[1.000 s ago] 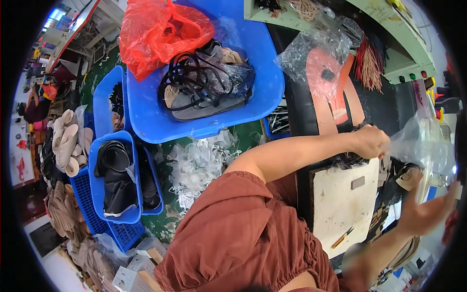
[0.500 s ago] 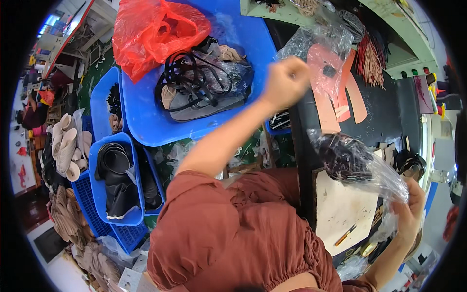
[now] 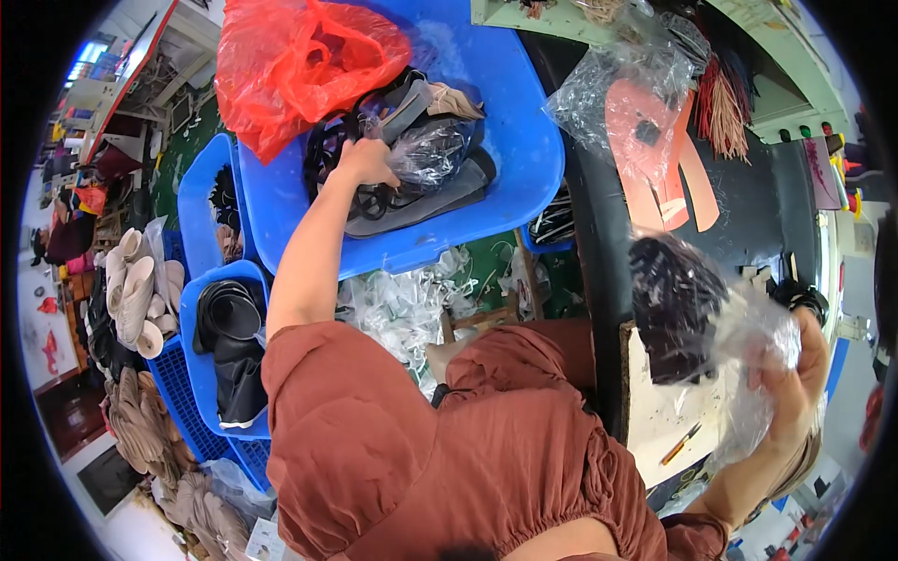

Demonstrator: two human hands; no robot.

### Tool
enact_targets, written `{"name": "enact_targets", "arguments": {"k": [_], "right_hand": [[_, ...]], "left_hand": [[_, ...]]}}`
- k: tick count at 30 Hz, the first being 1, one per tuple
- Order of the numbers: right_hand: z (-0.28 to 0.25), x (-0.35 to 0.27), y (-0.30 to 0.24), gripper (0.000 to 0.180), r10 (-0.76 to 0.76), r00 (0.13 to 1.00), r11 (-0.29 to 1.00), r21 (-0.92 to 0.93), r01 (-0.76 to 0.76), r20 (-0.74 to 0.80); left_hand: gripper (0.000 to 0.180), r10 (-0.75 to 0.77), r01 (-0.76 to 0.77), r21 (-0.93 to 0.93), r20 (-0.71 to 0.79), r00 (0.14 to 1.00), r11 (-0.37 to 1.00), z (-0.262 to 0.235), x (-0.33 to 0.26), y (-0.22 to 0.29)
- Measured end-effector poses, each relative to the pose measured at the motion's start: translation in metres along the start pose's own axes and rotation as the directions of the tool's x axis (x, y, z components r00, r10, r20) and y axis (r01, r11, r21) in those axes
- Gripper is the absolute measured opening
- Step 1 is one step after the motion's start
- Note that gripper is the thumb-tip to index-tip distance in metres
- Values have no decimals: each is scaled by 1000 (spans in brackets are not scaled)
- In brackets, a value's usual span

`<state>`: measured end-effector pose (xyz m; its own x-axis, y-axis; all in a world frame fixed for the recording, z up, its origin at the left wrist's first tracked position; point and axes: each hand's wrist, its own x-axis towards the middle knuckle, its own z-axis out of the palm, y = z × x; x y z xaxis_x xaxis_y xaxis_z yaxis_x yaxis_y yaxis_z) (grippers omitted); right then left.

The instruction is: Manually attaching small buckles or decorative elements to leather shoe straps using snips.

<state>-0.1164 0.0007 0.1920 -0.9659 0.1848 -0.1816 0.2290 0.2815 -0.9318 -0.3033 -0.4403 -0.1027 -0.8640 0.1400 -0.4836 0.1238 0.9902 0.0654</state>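
My left hand (image 3: 368,164) reaches into the large blue tub (image 3: 412,254) at the upper left, its fingers closed around a bunch of thin black straps (image 3: 323,150). Beside it in the tub lie grey shoe-sole-shaped pieces (image 3: 426,215) and a clear plastic bundle (image 3: 430,154). At the right, my right hand (image 3: 793,379) grips the gathered neck of a clear plastic bag (image 3: 753,327). Black pieces (image 3: 673,309) fill the bag, which hangs over the bench and a pale board; the pieces are blurred.
A red plastic bag (image 3: 304,75) lies over the tub's far left rim. Smaller blue bins (image 3: 229,360) with black shoe parts stand at the left. Pink cut pieces (image 3: 645,154) lie on the black bench (image 3: 748,224). An orange-handled tool (image 3: 680,444) rests on the pale board (image 3: 655,411).
My left hand has swung left from beside the bench into the tub and drawn the spread straps together. The bag in my right hand has tilted, its black pieces hanging lower.
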Motion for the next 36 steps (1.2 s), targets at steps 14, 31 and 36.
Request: {"name": "enact_targets", "arguments": {"k": [14, 31, 36], "right_hand": [[208, 130, 62, 29, -162, 972, 984, 99, 147, 168], [37, 26, 195, 10, -589, 754, 756, -528, 387, -291], [-26, -69, 230, 14, -458, 714, 768, -640, 18, -529]], "left_hand": [[37, -124, -247, -746, -403, 907, 618, -49, -29, 58], [29, 293, -507, -2, -814, 501, 862, -76, -61, 179], [26, 394, -642, -4, -787, 475, 767, -91, -77, 260]]}}
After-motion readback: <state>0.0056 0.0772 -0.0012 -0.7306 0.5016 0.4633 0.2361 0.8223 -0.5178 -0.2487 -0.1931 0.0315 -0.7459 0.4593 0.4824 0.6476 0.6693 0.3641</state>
